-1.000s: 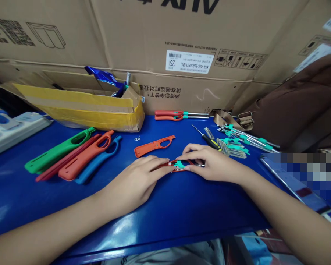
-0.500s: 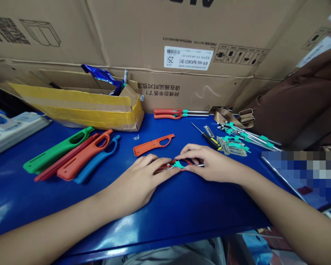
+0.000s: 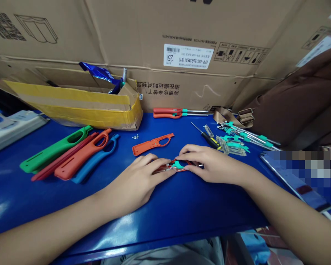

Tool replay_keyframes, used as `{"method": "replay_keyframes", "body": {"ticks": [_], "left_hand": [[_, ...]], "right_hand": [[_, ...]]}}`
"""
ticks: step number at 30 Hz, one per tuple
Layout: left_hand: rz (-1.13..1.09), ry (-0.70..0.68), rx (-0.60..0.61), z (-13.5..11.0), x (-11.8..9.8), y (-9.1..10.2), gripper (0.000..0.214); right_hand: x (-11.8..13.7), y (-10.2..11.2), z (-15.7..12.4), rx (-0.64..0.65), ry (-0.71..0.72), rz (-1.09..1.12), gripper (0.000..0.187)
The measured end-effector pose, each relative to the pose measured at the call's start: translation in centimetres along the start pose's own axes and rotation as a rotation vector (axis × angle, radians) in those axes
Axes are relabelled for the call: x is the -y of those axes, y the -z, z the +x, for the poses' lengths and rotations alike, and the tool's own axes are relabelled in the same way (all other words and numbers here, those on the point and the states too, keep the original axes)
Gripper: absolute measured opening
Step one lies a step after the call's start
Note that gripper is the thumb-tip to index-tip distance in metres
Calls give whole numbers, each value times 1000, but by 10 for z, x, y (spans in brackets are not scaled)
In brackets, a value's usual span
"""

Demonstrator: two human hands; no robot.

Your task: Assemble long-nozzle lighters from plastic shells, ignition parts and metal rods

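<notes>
Bending both hands over one red shell (image 3: 159, 169), low at the middle of the blue table (image 3: 165, 209). My left hand (image 3: 139, 176) lies along its left part, fingers nearly closed, thumb on the near edge and fingertips on the far one. My right hand (image 3: 209, 162) has the other end between thumb and forefinger, with a small gap between them; the remaining fingers curl under, partly hidden. A teal piece (image 3: 178, 164) sits in the shell between my fingertips; a metal rod (image 3: 200, 165) shows by my right thumb. Finer seating: cannot tell, too small and half covered.

Just beyond my left fingers, a loose orange shell half (image 3: 142, 148), hollow side up. Small white bits (image 3: 135, 137) near it. Left of my hands, in a slanting row: green handle (image 3: 48, 152), dark red piece (image 3: 64, 156), orange handle (image 3: 75, 162), blue handle (image 3: 95, 159).

Beyond my right hand: a screwdriver (image 3: 211, 141), clear cartridges (image 3: 224, 146) beside it, and teal-fitted metal rods (image 3: 246, 137). Two red lighters (image 3: 167, 113) lie at the back, near the big carton (image 3: 121, 40).
</notes>
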State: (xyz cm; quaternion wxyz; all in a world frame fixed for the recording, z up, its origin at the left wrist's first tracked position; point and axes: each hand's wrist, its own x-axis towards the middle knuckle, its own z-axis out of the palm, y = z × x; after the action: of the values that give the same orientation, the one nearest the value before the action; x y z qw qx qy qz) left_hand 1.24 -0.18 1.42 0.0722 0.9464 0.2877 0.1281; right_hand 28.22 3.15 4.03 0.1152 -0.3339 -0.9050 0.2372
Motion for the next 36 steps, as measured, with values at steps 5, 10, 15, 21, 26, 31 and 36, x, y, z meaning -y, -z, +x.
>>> {"method": "replay_keyframes", "body": {"ticks": [5,10,15,21,26,31,36], "left_hand": [[-2,-21,-15,0,0,1,60],[21,-42,-36,1,0,2,56],[23,-49,-53,1,-1,4,56],[41,-46,-38,1,-1,3,56],[24,-47,-37,1,0,2,54],[50,-54,-18,2,0,3,53],[84,-34,12,3,-3,3,57]], "right_hand": [[-3,0,-1,-20,60,-79,29],[-2,1,-1,-21,68,-92,29],[0,2,-1,-4,52,-115,31],[1,1,-1,-12,52,-130,31],[2,2,-1,-8,53,-147,30],[3,2,-1,-14,54,-166,30],[7,1,-1,-1,14,-138,31]]}}
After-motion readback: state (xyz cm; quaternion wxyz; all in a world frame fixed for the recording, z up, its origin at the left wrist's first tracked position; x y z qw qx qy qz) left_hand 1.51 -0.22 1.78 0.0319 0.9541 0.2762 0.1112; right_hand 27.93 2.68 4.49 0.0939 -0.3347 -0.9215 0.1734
